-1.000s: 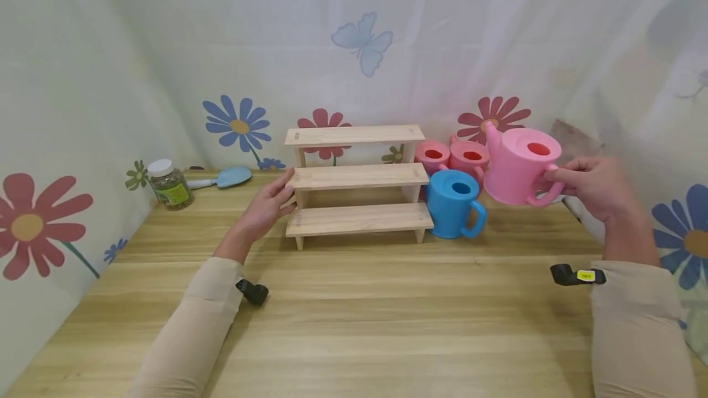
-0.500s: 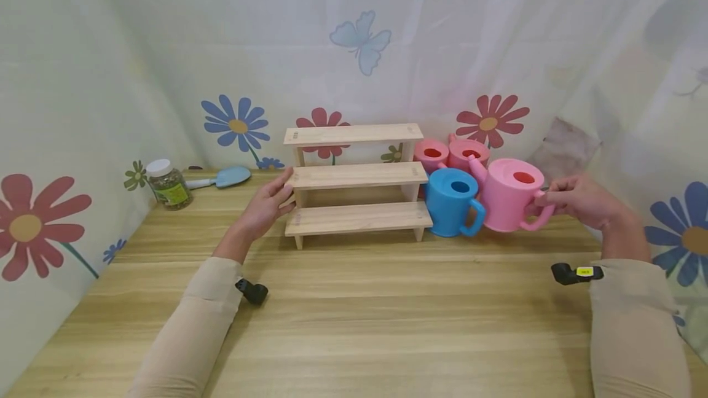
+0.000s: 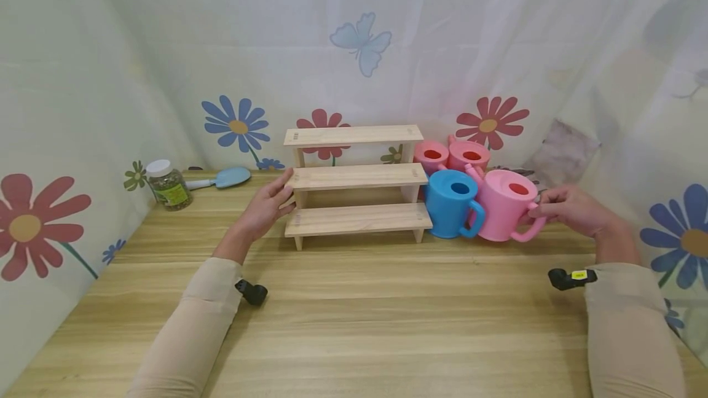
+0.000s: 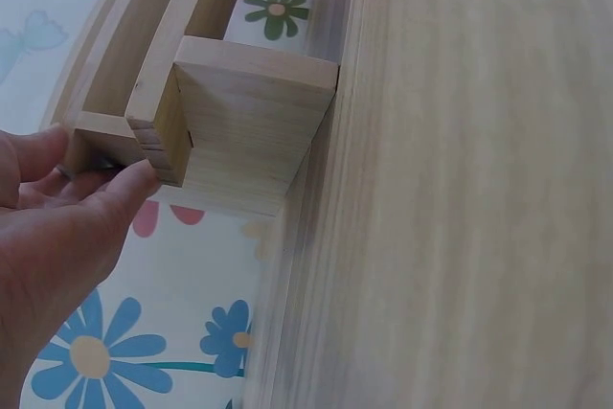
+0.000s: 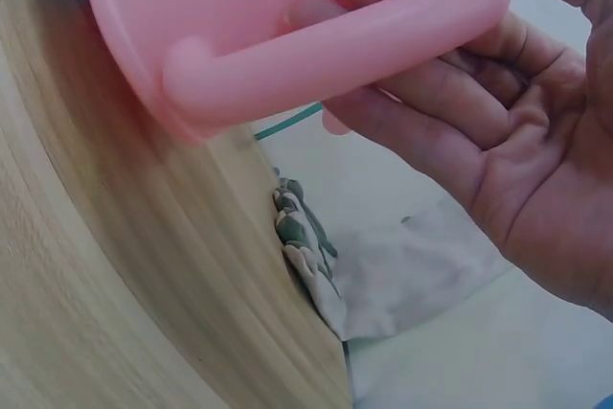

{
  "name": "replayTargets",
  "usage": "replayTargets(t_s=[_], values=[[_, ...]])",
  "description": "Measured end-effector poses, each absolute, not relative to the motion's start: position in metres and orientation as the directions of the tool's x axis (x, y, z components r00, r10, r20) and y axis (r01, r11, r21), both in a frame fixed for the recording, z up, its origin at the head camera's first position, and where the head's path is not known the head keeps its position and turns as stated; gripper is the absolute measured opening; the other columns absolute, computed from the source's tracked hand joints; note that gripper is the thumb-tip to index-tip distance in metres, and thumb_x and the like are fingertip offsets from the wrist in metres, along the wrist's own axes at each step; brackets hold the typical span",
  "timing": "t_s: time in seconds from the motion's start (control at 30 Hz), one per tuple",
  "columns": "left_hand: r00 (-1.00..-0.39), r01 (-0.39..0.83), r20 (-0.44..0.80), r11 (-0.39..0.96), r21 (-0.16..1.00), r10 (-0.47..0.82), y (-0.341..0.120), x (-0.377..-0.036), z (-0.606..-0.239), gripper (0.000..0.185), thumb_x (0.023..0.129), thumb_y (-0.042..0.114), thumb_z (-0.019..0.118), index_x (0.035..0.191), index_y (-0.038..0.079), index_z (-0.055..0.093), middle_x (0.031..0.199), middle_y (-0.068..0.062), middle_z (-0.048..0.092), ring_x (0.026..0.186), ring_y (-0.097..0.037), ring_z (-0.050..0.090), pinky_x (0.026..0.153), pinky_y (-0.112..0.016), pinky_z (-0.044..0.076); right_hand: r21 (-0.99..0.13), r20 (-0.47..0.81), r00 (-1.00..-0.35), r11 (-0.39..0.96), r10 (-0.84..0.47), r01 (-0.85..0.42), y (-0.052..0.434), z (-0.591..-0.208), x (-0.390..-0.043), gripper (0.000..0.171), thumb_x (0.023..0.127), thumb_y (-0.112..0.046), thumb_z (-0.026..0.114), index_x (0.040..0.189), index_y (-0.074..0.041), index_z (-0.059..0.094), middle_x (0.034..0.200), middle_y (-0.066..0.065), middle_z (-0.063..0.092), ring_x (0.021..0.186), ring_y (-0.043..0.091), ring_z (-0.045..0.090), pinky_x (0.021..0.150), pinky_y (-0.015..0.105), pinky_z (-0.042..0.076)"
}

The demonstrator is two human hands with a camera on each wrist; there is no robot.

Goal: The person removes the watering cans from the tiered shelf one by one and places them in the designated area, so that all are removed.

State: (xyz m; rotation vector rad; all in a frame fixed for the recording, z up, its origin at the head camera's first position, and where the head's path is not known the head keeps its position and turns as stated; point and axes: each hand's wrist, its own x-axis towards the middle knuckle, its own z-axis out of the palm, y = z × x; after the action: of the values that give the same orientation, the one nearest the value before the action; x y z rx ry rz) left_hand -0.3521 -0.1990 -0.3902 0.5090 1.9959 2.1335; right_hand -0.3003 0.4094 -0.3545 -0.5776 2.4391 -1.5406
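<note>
Our right hand (image 3: 572,210) curls round the handle of the pink watering can (image 3: 506,204): light, rigid, smooth plastic. Left hand (image 3: 269,202), fingers relaxed, steadies the wooden shelf (image 3: 356,177).

jar (image 3: 169,187) label: too small to read | rear pink cans (image 3: 450,155): partly hidden behind blue can (image 3: 455,202)

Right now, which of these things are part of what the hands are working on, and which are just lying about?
In hand:
- big pink watering can, handle held by right hand
- wooden step shelf, steadied by left hand
- blue watering can
- two small pink cans

Lying about:
- jar
- blue trowel
</note>
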Motion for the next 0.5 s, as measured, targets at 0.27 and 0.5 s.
replayTargets(t_s=[0.27,0.5], values=[[-0.926,0.124,0.144,-0.077,0.989,0.349,-0.1987,-0.3517,-0.3906,0.051,0.099,0.018,0.035,0.146,0.019,0.016,0.150,0.000,0.001,0.134,-0.028,0.009,0.102,-0.046,0.027,-0.870,-0.001,-0.916,0.452,-0.401,-0.197,0.4074,-0.3610,-0.3072,0.021,0.086,-0.013,0.062,0.078,0.006,0.062,0.090,0.021,0.065,0.093,0.027,0.059,0.073,0.042,0.052],[-0.926,0.105,0.127,-0.082,0.991,0.356,-0.1970,-0.3469,-0.3837,0.051,0.099,0.014,0.033,0.146,0.017,0.013,0.150,-0.001,-0.001,0.134,-0.029,0.007,0.102,-0.047,0.025,-0.828,0.000,-0.938,0.526,-0.348,-0.195,0.4027,-0.3605,-0.3066,0.023,0.085,-0.017,0.065,0.072,0.002,0.061,0.078,0.017,0.063,0.087,0.026,0.054,0.071,0.041,0.053]])
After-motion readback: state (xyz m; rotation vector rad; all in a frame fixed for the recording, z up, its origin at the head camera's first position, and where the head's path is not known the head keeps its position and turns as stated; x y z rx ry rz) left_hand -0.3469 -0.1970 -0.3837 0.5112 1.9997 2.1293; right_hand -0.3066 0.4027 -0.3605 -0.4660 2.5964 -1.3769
